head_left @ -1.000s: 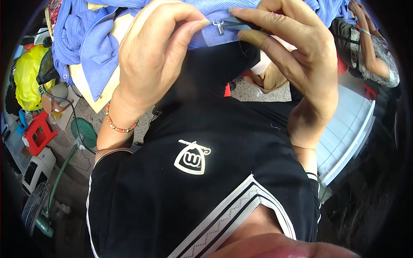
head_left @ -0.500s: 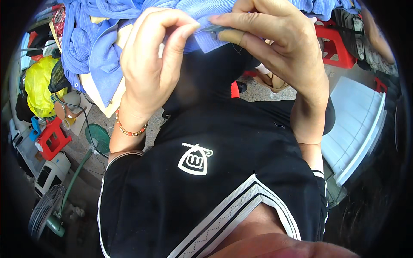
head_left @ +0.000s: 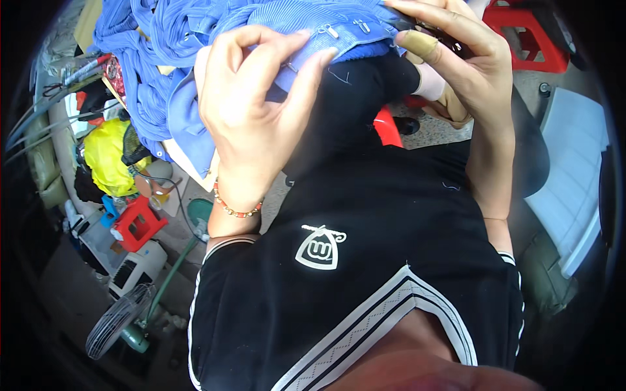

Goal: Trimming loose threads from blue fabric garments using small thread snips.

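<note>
A blue ribbed garment [head_left: 280, 16] is stretched between my hands at the top of the view. Small metal hook-like fasteners [head_left: 328, 30] show on its smooth band. The thumb and forefinger of my left hand [head_left: 251, 104] close on the band's lower edge, left of the fasteners. At the band's right end, my right hand [head_left: 466, 65] grips the cloth with thumb and fingers. A tan wrap [head_left: 420, 44] covers the tip of one right digit. Something dark, partly hidden, shows behind the right fingers; I cannot make it out.
More blue garments [head_left: 140, 78] heap up at the left over a pale board [head_left: 189, 163]. Left of me are a yellow bag [head_left: 107, 159], a red stool [head_left: 140, 225] and a fan [head_left: 120, 322]. Right are another red stool [head_left: 531, 39] and a pale plastic panel [head_left: 567, 163].
My hands have moved apart, the right one to the right. The band now lies spread with its fasteners in sight. The small greyish thing between the right fingertips no longer shows there.
</note>
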Demonstrator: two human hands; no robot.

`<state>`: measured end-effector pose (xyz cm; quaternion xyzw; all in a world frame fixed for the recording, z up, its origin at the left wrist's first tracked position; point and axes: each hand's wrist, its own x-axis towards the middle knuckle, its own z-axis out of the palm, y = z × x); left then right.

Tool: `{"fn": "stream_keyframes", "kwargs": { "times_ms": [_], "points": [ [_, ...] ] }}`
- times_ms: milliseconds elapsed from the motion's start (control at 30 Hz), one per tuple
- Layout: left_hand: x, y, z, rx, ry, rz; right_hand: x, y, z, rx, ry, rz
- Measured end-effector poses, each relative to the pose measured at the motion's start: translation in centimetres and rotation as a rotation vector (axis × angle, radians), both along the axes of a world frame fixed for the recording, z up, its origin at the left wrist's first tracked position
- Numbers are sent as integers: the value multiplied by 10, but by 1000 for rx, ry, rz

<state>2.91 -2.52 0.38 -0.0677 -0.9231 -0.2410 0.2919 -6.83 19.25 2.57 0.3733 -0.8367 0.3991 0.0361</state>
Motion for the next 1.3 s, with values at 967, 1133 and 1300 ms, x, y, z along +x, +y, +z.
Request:
{"fn": "stream_keyframes", "kwargs": {
  "times_ms": [967,1133,1300],
  "points": [
    [-1,-4,4,55,-81,-42,-16,-26,-32,-446,-76,392],
    [-3,-4,-1,-18,-33,-17,-18,-25,-27,-108,-192,293],
    [-3,-2,0,46,-67,-1,-27,-33,-56,-589,116,485]
  ]
}}
